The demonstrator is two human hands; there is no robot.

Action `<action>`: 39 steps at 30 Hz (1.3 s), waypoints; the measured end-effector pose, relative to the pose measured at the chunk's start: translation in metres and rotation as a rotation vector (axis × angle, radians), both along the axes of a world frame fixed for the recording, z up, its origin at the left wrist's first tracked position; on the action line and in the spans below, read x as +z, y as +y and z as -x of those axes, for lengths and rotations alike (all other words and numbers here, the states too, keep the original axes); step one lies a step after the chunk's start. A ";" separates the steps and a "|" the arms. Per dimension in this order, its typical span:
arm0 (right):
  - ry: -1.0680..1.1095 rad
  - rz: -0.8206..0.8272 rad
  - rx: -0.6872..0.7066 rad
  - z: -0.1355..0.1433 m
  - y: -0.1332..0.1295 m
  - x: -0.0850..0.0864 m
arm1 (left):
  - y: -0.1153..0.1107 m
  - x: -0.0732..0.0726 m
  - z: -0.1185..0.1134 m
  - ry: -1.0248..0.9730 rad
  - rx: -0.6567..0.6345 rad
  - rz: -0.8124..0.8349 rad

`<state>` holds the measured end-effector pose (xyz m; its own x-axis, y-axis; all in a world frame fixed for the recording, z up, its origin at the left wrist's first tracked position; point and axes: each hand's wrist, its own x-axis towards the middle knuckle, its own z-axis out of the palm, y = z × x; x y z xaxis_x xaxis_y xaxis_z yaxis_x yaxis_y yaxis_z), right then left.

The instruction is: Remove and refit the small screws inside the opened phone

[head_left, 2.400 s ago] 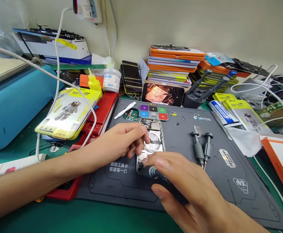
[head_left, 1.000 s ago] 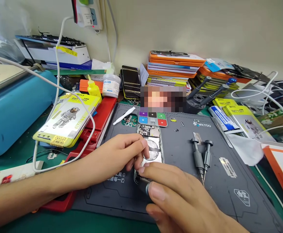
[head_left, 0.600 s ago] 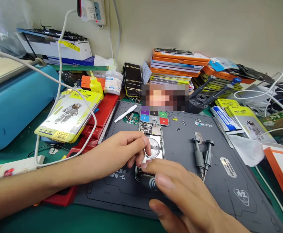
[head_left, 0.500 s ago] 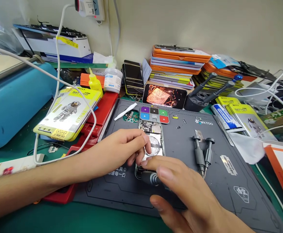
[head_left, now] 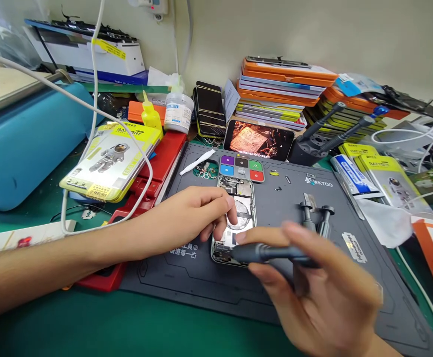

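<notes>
An opened phone point(head_left: 243, 237) lies on the dark work mat, its metal frame, boards and round coil exposed. My left hand point(head_left: 205, 215) rests at its left edge with curled fingers, the fingertips on the phone's inside. Over the lower end of the phone, my right hand point(head_left: 335, 292) holds a dark grey screwdriver point(head_left: 266, 253) between thumb and fingers. The screwdriver lies nearly level and is smeared by motion; its tip cannot be made out. Two more screwdrivers point(head_left: 324, 220) lie on the mat beyond my right hand, partly covered by it.
Beyond the phone sit a coloured magnetic pad point(head_left: 242, 168), a white pry tool point(head_left: 197, 162) and a propped phone with a lit screen point(head_left: 259, 140). A razor blade point(head_left: 353, 248) lies at right. Boxed batteries point(head_left: 108, 161) and a white cable point(head_left: 151, 183) are at left.
My right hand has drawn back and right from the phone and turned, bringing the screwdriver into plain view. My left hand stays at the phone. The whole view has shifted slightly.
</notes>
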<state>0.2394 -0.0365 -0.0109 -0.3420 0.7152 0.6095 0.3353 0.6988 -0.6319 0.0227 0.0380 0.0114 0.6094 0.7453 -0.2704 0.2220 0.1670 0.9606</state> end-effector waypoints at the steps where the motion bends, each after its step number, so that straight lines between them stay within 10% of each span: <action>1: 0.050 0.015 -0.050 -0.002 -0.001 0.000 | 0.000 0.000 0.000 0.005 -0.002 0.002; 39: -0.146 0.013 0.205 -0.011 0.009 0.002 | -0.002 0.001 0.001 0.002 -0.018 -0.033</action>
<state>0.2500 -0.0271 -0.0090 -0.5646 0.6293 0.5340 0.2755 0.7536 -0.5968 0.0217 0.0364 0.0121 0.6226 0.7426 -0.2469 0.2266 0.1309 0.9652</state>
